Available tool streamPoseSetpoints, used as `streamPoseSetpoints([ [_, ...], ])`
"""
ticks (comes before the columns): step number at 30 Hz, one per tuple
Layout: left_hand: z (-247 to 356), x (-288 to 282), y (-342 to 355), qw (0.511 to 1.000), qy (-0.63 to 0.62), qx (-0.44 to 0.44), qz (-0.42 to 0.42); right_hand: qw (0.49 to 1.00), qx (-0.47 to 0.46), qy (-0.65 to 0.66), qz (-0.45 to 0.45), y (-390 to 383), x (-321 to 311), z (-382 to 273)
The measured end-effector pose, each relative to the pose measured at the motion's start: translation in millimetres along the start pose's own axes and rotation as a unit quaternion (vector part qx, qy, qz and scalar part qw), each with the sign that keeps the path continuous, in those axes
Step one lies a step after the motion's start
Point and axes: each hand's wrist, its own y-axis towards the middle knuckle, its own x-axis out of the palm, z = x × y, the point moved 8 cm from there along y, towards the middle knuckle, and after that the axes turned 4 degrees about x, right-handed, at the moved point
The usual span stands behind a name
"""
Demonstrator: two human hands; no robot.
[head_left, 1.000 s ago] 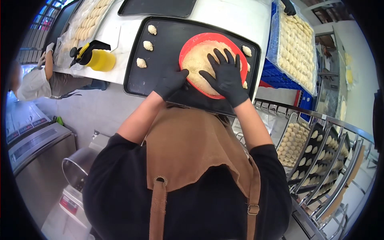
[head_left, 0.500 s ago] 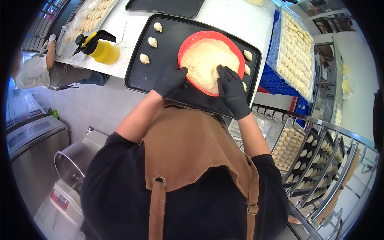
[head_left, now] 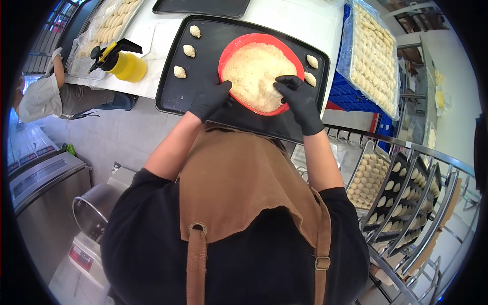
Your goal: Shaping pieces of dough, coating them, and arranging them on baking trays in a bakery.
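A red bowl [head_left: 256, 38] full of pale yellow crumbs [head_left: 259, 71] stands on a black baking tray [head_left: 168, 91]. My left hand [head_left: 211, 99], in a black glove, is closed on the bowl's near left rim, thumb on top. Over the bowl's right side, my black-gloved right hand [head_left: 299, 99] has its thumb and fingers drawn together just above the crumbs; what they hold, if anything, is hard to make out. Small shaped dough pieces [head_left: 189, 51] lie in a column left of the bowl. More dough pieces [head_left: 311, 61] sit to its right, partly beside my hand.
A yellow spray bottle [head_left: 129, 67] stands on the white table at left, near a tray of dough [head_left: 118, 23]. At right, a dough-filled tray [head_left: 373, 56] rests on blue crates [head_left: 351, 94]. A metal rack [head_left: 406, 145] holds loaded trays. Another person [head_left: 43, 99] is at far left.
My right hand has gone from lying flat on the crumbs to a pinched shape near the bowl's right side. The crumb surface is disturbed there. My left hand stays at the rim.
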Motion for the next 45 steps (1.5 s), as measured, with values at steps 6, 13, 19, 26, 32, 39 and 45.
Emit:
streamPoseSetpoints([
  [6, -2.7, -3.8, -7.0, 1.0, -0.001, -0.013, 0.003, 0.915, 0.192, 0.342, -0.093, -4.0, 4.3, 21.8],
  [13, -19.1, -12.6, -1.8, 1.0, 0.003, -0.006, 0.012, 0.87, 0.228, 0.422, -0.112, -10.0, 15.5, 24.6],
  [19, -22.4, -10.4, 8.2, 0.999, -0.028, -0.018, 0.011, 0.934, 0.147, 0.313, -0.087, 1.2, 8.9, 15.3],
  [26, -33.2, -4.2, 50.7, 0.997, -0.061, -0.033, 0.038, 0.958, 0.089, 0.271, -0.03, 35.8, -12.6, 0.3],
  [32, -3.7, -11.0, 64.6, 0.994, -0.022, 0.076, 0.07, 0.953, 0.082, 0.292, -0.004, 61.2, -21.9, -10.3],
  [39, 27.1, -10.2, 68.0, 0.965, 0.029, 0.238, 0.102, 0.96, 0.094, 0.265, -0.003, 85.2, -13.8, -3.2],
  [45, 43.0, -9.8, 59.4, 0.918, 0.067, 0.364, 0.14, 0.985, 0.059, 0.161, 0.006, 101.8, -3.4, -7.3],
])
